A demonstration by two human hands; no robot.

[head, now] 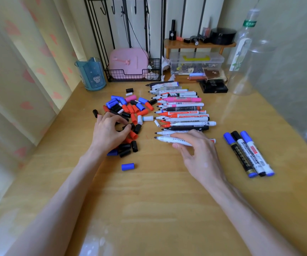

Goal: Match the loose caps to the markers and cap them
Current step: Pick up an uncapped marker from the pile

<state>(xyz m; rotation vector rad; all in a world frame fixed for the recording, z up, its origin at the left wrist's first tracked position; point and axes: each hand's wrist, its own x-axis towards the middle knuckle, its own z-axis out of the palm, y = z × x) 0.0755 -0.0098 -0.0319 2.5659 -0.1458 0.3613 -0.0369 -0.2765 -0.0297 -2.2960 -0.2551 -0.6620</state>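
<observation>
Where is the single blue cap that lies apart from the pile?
In the head view, the blue cap lies alone on the wooden table, nearer the person than the cap pile, just right of the left forearm.

Counter (149, 209): pile of loose caps (130, 109) left of centre; row of uncapped markers (182, 108) just right of it, tips toward the pile. Three capped markers (248, 154) well apart to the right. Lone cap (127, 166) in front of the pile. Left hand (110, 130) on the pile's near part, pinching one cap (127, 127); right hand (195, 146) grips the nearest marker (167, 139) of the row. Behind: cup (91, 74) left, wire rack (130, 76) centre, small shelf (195, 45) over a lidded box (195, 61), bottle (241, 52) far right.
</observation>
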